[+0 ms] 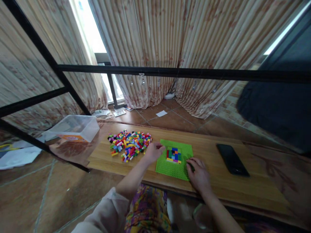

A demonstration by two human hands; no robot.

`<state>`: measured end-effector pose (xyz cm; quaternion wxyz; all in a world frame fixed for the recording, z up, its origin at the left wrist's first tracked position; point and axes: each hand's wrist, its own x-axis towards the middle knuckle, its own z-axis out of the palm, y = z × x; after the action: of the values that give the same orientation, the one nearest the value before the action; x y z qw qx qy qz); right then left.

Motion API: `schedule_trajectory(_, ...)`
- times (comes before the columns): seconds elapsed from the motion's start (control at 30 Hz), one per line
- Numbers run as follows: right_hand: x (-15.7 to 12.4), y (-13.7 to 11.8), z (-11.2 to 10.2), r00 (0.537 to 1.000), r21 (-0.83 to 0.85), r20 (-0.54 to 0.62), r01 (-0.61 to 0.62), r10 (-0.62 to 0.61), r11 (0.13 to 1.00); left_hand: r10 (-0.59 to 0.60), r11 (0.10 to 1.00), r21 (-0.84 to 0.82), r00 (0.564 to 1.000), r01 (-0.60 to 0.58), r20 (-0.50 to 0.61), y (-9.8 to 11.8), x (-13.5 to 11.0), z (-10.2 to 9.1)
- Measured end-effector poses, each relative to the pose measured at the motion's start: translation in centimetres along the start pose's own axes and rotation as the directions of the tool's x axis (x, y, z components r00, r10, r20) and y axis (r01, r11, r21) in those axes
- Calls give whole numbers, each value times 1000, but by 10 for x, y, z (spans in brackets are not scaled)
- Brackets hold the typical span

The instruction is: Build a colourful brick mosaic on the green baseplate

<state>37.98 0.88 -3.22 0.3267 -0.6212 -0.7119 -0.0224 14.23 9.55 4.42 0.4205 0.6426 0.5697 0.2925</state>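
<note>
A green studded baseplate point(162, 166) lies on the wooden table. Near its middle sits a low block of toy bricks point(174, 155) in blue, red, green, white and yellow. My left hand point(153, 152) is over the plate's left edge, its fingertips pinched together; whatever is between them is too small to name. Just left of that hand spreads a loose pile of small coloured bricks point(131, 144). My right hand point(198, 173) rests at the plate's right edge, fingers curled over it and thumb against the rim, steadying contact with the plate.
A clear plastic box point(79, 127) with an orange label stands beyond the pile at the left. On the table's right side lies a black phone point(232, 160). A black metal rail point(155, 70) crosses in front, with striped curtains point(150, 38) behind it.
</note>
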Motion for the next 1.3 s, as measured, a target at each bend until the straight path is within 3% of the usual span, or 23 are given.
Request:
schedule_trajectory(0.13,-3,6,3,1000,-10,-1,4,-4,1000,21,998,-50,993,-27,-114,-28,-50,-34)
schedule_trajectory(0.27,-5,13,5,1000,-1,-9,21,-21,1000,-78,992,-114,956,48,-283,-71,-103,-70)
schedule_trajectory(0.37,-6,16,7,999,-3,-22,34,-34,999,-155,988,-66,911,141,-383,-95,-125,-97)
schedule_trajectory(0.47,-7,18,9,999,-1,-36,34,-34,999,-164,973,68,872,219,-461,-102,-131,-115)
schedule_trajectory(0.57,-7,18,9,999,11,-26,24,-23,1000,-108,962,175,882,209,-459,-96,-127,-113)
schedule_trajectory(0.7,-7,16,7,1000,15,-23,2,-2,1000,19,933,336,912,132,-409,-83,-115,-91)
schedule_trajectory(0.9,-6,12,6,1000,8,-23,3,-3,1000,31,818,538,918,204,-395,-75,-97,-75)
schedule_trajectory(1.13,-5,10,4,999,13,-32,3,-2,1000,26,756,610,921,235,-388,-78,-88,-76)
schedule_trajectory(1.3,-5,8,4,999,35,-39,-7,8,999,55,794,575,918,199,-393,-79,-88,-75)
